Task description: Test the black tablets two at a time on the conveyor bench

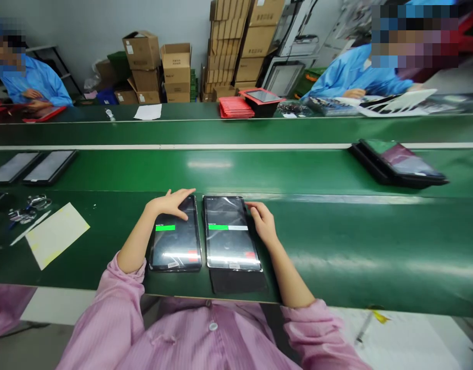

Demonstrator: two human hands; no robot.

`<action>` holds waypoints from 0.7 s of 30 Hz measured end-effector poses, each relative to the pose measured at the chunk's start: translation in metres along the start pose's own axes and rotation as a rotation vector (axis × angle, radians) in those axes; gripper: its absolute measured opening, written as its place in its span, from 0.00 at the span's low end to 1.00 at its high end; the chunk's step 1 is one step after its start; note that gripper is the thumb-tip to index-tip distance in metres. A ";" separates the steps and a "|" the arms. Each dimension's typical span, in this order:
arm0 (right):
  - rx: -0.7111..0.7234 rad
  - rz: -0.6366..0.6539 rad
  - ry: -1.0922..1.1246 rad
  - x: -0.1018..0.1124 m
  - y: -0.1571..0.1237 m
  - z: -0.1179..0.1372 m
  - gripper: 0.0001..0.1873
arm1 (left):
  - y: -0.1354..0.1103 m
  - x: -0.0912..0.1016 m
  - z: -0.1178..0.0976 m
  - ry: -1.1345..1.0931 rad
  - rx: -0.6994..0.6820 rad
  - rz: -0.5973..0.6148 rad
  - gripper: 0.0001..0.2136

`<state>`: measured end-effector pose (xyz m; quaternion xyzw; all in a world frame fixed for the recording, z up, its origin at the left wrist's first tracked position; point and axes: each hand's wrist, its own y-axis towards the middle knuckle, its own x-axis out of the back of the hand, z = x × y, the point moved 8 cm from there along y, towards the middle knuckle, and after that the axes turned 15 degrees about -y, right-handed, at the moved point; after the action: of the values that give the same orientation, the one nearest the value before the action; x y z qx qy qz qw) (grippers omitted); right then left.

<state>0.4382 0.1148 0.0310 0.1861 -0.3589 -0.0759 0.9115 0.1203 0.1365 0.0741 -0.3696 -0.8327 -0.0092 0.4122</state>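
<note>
Two black tablets lie side by side on the green bench in front of me, each screen lit with a green bar and a small red patch. Over the upper part of the left tablet [175,241] my left hand [170,203] is spread, thumb and fingers apart; whether its fingertips touch the glass I cannot tell. My right hand [262,221] is at the upper right edge of the right tablet [231,244], fingers bent against that edge. A dark flat thing [238,282] sticks out from under the right tablet's near end.
Paper [59,234], a white pen-like stick [31,227] and tangled cables [30,209] lie at left. More tablets [49,167] rest on the far-left strip, and a tablet stack [400,164] at right. Two people in blue sit across; red trays [236,107] and cartons [177,69] stand behind.
</note>
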 end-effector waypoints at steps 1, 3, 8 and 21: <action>0.033 0.000 -0.019 0.003 -0.005 0.007 0.20 | 0.001 -0.006 -0.001 0.024 0.030 0.029 0.53; 0.086 0.008 -0.045 0.007 -0.014 0.016 0.23 | 0.002 -0.013 -0.004 0.075 0.058 0.054 0.57; 0.219 0.091 -0.108 0.005 -0.028 0.031 0.23 | 0.004 -0.021 -0.003 0.131 0.068 0.088 0.60; -0.226 -0.052 -0.043 0.012 -0.025 -0.011 0.20 | 0.008 -0.011 -0.004 0.031 0.007 -0.033 0.46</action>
<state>0.4545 0.0921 0.0210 0.0898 -0.3628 -0.1433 0.9164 0.1318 0.1344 0.0670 -0.3543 -0.8322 -0.0188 0.4261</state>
